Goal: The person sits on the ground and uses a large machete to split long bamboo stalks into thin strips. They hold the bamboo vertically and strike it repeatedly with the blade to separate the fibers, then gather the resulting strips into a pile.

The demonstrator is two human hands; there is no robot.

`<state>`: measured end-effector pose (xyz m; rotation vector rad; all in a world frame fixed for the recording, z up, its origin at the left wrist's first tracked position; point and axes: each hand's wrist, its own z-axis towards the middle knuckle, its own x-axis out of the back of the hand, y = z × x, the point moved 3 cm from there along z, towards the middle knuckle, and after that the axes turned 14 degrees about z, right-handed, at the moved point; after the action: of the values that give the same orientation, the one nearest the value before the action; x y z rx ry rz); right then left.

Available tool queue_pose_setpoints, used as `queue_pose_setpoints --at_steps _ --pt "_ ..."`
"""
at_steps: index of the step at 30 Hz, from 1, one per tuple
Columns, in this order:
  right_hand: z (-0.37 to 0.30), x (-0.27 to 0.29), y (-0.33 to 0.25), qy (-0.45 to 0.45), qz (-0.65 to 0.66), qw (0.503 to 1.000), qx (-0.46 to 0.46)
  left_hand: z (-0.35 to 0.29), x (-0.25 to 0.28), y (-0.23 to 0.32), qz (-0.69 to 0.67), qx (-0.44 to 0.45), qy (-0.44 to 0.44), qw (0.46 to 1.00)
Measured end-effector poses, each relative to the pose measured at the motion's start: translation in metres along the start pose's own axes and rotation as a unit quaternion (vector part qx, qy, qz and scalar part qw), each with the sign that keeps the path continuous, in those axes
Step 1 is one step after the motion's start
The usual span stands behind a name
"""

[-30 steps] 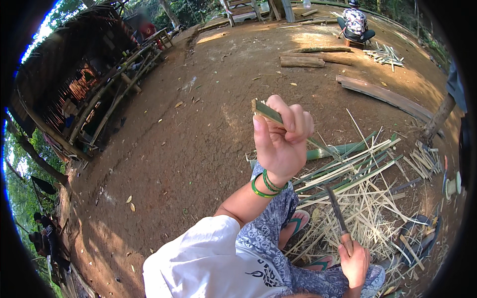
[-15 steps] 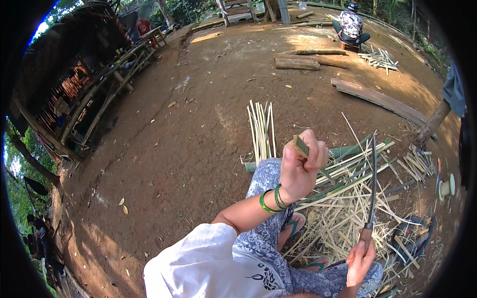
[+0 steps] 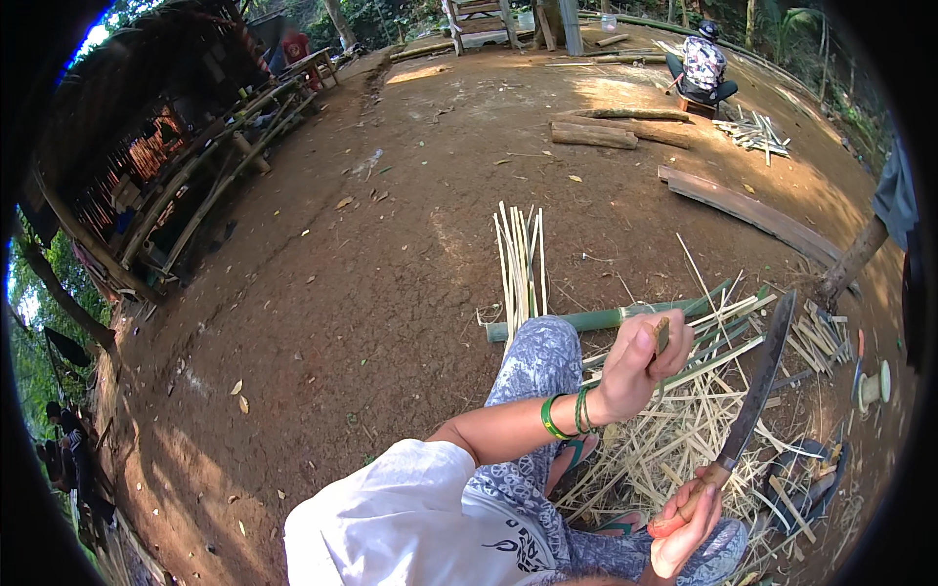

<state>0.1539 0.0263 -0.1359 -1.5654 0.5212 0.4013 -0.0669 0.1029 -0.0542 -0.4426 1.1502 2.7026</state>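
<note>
My left hand (image 3: 640,363) is raised above my knee, with green bands at its wrist. Its fingers are closed round a short piece of split bamboo (image 3: 662,338); the fist hides most of it. Lower down, my right hand (image 3: 689,525) grips a machete (image 3: 758,393) by its wooden handle, the fingers partly open along it. The dark blade points up and away, its broad side showing, right of my left hand and apart from the bamboo. Below both hands lies a heap of pale bamboo shavings (image 3: 674,444).
A green bamboo pole (image 3: 601,319) lies beyond my knees, with thin strips (image 3: 520,256) resting across it. On the right are a spool (image 3: 874,387), short split pieces (image 3: 819,337) and a wooden post (image 3: 855,256). Farther off, a person (image 3: 703,66) sits near a plank (image 3: 747,210).
My left hand has moved right and down with the bamboo piece. My right hand has turned the machete, so the blade leans right and shows its broad side instead of its edge.
</note>
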Motion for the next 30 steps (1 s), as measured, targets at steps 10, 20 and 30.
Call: queue_pose_setpoints --at_steps 10,20,30 --pt "-0.007 -0.007 -0.004 -0.042 0.047 0.996 0.055 0.001 -0.008 0.0 -0.006 0.037 -0.043 0.998" --pt "-0.007 -0.01 -0.002 -0.098 -0.068 0.987 0.108 -0.008 -0.001 -0.001 0.002 0.024 -0.062 0.998" --pt "-0.007 -0.013 0.004 -0.061 0.037 0.995 0.07 -0.001 -0.004 0.004 0.042 0.01 -0.139 0.989"
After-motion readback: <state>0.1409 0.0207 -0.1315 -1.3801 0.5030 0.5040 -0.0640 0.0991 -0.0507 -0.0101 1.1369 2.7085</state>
